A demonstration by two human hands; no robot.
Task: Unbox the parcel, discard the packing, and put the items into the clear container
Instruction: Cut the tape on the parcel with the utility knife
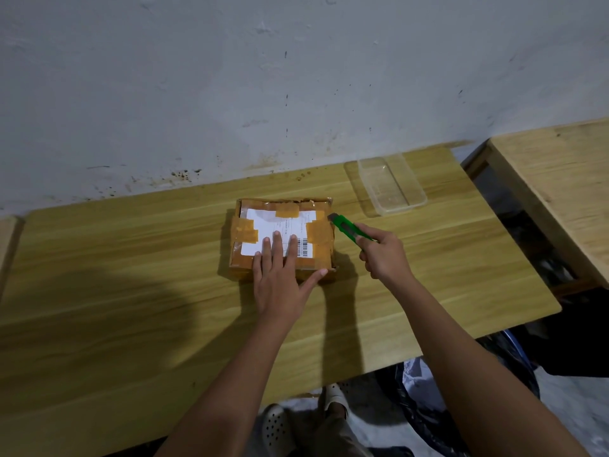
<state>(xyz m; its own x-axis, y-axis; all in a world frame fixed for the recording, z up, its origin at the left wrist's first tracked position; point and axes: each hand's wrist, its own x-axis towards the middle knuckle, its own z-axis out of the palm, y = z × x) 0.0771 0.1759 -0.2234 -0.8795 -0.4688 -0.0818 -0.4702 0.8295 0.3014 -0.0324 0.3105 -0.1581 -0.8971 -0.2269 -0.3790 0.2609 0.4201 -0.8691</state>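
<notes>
I've got the left hand flat, fingers spread, on the taped parcel. Right hand fisted around the green cutter — tip at the box's right edge.

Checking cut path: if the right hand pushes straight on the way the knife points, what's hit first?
The right hand aims the green utility knife up-left; its tip looks at the taped cardboard parcel's right top edge, so likely the parcel first. Depth is uncertain.

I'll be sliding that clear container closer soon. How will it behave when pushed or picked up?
The clear container looks thin-walled and empty, so it is probably light and should slide easily on the smooth wooden table. Its low, wide shape makes tipping unlikely. The thin plastic may flex if squeezed at the rim.
</notes>
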